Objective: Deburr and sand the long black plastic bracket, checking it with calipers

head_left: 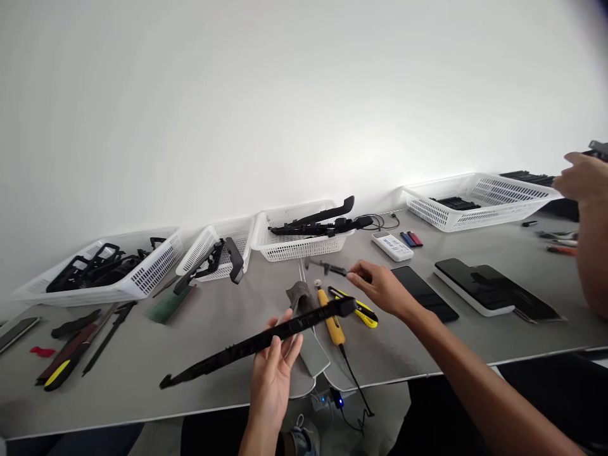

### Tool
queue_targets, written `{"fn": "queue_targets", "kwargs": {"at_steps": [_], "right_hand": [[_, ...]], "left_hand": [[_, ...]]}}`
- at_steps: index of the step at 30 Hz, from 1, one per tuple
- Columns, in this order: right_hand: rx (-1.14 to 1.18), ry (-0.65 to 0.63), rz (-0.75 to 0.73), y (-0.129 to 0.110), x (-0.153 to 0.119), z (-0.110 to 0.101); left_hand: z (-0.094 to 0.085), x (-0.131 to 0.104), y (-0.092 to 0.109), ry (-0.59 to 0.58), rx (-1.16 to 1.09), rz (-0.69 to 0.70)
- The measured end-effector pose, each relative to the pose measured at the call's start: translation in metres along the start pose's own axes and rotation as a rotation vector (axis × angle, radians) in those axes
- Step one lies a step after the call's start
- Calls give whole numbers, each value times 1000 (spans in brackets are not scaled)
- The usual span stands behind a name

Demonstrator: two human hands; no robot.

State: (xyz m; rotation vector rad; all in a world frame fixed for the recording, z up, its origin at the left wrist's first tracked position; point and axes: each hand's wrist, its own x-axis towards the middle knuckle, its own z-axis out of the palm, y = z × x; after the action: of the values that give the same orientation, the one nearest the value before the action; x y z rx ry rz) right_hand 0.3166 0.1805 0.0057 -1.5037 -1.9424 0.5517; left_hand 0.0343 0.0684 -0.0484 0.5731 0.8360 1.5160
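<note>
My left hand [273,373] is closed around the middle of a long black plastic part [256,342], held tilted over the table's front edge with its thicker end up to the right. To the right, my right hand [380,288] grips a dark caliper [327,267], whose jaws point left above the table and look slightly blurred. Below the caliper lie a yellow-handled corded tool [334,320] and a yellow-and-black utility knife [363,311]. A crumpled grey piece [300,296] and a pale flat block [313,358] sit behind the black part, partly hidden by it.
White baskets [304,248] with black plastic parts stand along the wall; another basket [451,218] is at right. Phones [475,285] and a dark tablet [422,291] lie right. Knives [71,361] lie left. A co-worker's hand [584,180] is at far right.
</note>
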Motion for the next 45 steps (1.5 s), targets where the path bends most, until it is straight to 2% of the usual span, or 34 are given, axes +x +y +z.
{"fn": "queue_targets", "kwargs": {"at_steps": [4,8,14,18,23,32,40,45], "right_hand": [[34,-116,-69,-27,-33,-29],[-72,-47,-49,-39,-49,-30],[-63,-84,48,-43,-55,-30],[-30,-134,108,-48,-53,-45],[32,-224,128,-56,-53,-61],[8,-166,120,-61,-67,-60],[3,-260,155,-61,-64,-57],[0,-260,157,-62,-66,-58]], "left_hand": [[-4,6,1,17,-5,-15],[4,-3,2,-46,45,-70],[12,-14,6,-94,125,-13],[14,-17,10,-130,183,4],[23,-22,13,-232,235,29],[28,-26,18,-193,216,48],[42,-38,25,-147,266,57],[33,-34,23,-170,263,75]]}}
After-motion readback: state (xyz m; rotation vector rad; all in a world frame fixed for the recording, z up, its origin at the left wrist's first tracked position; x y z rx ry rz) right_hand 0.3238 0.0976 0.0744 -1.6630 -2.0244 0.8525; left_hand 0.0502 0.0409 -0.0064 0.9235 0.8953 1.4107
